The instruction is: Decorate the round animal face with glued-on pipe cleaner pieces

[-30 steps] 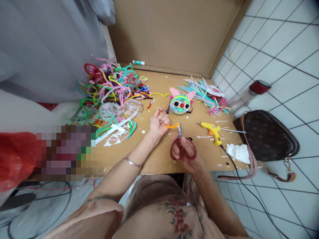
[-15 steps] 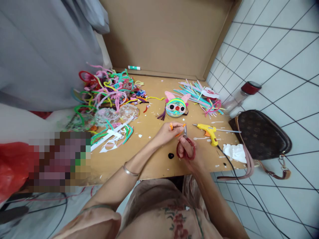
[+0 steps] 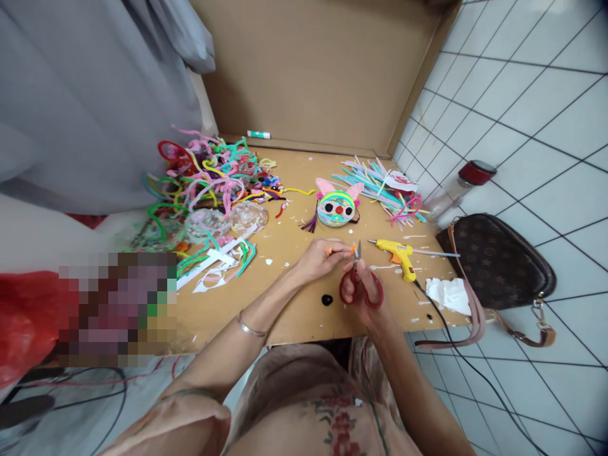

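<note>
Brown work table (image 3: 294, 323) beside a white tiled wall (image 3: 551, 126), with two bare hands and scissors near its front edge.
The left hand (image 3: 323, 258) pinches an orange fuzzy strip (image 3: 354, 249) between thumb and fingers, its end at the blades of the scissors (image 3: 357, 259). The right hand (image 3: 358, 292) grips the scissors by their red handles, fingers through the loops, blades slightly parted and pointing away from the body. Beyond the hands lies a round animal face (image 3: 336, 209) with pink ears; a yellow glue gun (image 3: 399, 252) lies to the right. A pile of colored fuzzy strips (image 3: 213, 168) occupies the far left, and a black round piece (image 3: 327, 300) lies near the right hand.
</note>
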{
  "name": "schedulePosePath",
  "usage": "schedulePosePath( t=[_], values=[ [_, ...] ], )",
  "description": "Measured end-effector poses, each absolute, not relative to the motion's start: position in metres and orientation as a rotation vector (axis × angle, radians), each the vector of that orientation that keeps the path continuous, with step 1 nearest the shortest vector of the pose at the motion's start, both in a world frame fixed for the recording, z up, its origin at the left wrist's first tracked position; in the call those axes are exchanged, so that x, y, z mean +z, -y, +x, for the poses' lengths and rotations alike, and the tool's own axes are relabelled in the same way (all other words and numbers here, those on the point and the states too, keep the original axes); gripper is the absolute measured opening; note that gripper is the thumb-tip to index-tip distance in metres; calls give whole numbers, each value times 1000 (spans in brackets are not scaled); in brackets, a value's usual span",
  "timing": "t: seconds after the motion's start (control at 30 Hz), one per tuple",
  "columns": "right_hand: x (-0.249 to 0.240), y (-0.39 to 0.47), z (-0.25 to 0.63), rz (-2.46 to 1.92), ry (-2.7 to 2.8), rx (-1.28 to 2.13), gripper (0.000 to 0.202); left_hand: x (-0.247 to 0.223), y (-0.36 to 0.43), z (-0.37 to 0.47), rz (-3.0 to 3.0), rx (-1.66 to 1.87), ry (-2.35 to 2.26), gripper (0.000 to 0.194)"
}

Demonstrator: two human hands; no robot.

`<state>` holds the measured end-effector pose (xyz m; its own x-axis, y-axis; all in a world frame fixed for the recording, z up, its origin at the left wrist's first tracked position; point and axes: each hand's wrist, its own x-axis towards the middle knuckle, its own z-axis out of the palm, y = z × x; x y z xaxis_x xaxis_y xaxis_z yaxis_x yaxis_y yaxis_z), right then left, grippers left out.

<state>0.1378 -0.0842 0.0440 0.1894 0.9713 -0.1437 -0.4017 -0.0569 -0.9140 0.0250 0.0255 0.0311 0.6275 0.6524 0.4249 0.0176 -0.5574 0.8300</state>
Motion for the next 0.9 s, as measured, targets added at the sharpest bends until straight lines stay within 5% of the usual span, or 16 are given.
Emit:
schedulePosePath(
  t=[0.67, 0.9],
  values=[
    [48, 79, 150, -1272, 873, 1124, 50, 18, -25, 32, 2106, 1161, -500, 24],
    [50, 68, 188, -1839, 1378, 418, 40, 24, -42, 28, 1461, 1307, -886, 16]
  ],
)
